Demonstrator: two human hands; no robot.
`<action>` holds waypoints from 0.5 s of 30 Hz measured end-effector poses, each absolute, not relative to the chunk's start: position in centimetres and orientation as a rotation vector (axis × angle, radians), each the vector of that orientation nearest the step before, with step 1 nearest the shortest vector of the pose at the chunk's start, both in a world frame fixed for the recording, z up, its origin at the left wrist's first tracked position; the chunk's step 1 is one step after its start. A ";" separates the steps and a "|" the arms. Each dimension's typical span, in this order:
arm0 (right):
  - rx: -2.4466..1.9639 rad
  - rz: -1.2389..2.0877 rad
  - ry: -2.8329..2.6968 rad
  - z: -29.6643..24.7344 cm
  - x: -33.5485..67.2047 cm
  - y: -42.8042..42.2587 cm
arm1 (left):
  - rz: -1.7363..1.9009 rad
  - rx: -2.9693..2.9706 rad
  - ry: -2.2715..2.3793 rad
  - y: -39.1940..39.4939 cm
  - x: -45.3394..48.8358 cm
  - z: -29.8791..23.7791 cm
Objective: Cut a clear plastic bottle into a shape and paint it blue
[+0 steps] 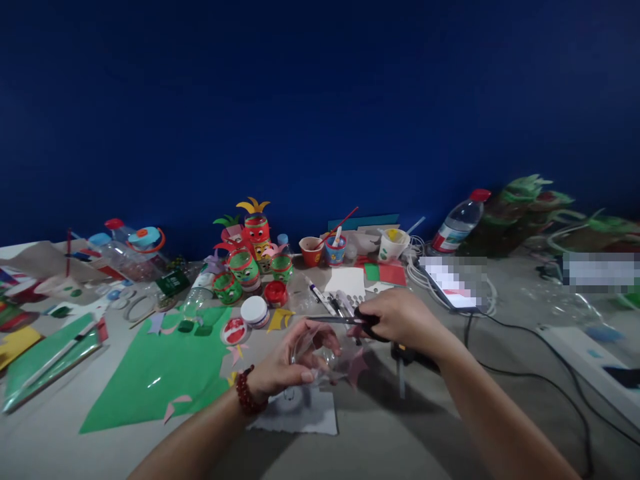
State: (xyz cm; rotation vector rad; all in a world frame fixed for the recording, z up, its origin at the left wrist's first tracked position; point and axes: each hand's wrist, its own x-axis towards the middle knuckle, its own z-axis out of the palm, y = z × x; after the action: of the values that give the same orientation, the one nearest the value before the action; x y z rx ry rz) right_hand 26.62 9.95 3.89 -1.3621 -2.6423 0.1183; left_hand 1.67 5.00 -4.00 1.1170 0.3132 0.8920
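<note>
My left hand [287, 360], a dark beaded bracelet at its wrist, is closed round a clear plastic piece [326, 359] that looks like a cut part of a bottle. In my right hand [403, 319] are scissors [371, 325] with dark handles. Their blades point left, level across the upper edge of the plastic; whether they touch it I cannot tell. A white sheet [307, 417] with a ragged edge lies under my left hand. Pink paper [357, 368] shows just right of the plastic. Several pens [320, 297] lie behind the blades.
A green sheet [170, 373] with paper scraps spreads to the left. Red and green decorated cups [243, 268] stand at the back, near a white-lidded jar [255, 311]. On the right are a lit phone [450, 283], a bottle [460, 223], black cables [540, 377] and a white box [590, 373].
</note>
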 end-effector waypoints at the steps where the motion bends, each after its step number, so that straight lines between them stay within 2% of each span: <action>1: -1.392 0.109 -2.588 3.8 26.7 10.1 | 0.898 1.115 0.320 5.0 1.7 -4.0; 4: -1.518 0.124 -2.322 3.7 27.2 10.4 | 0.923 1.195 0.446 5.1 1.6 -3.5; 7: -1.598 0.251 -2.138 4.1 27.3 10.4 | 0.930 1.552 0.798 5.5 1.2 -2.4; 11: -1.583 0.400 -2.184 4.2 26.9 10.3 | 0.766 2.081 1.129 6.0 0.4 -1.8; 15: -1.577 0.437 -2.253 4.0 26.4 10.4 | 0.763 2.426 1.354 6.2 0.1 -2.9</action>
State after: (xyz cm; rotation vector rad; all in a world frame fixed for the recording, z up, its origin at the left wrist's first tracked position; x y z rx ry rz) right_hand 26.39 10.41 3.97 -1.5766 -2.2528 0.4366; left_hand 0.09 6.23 -2.88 2.4258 1.3543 0.7625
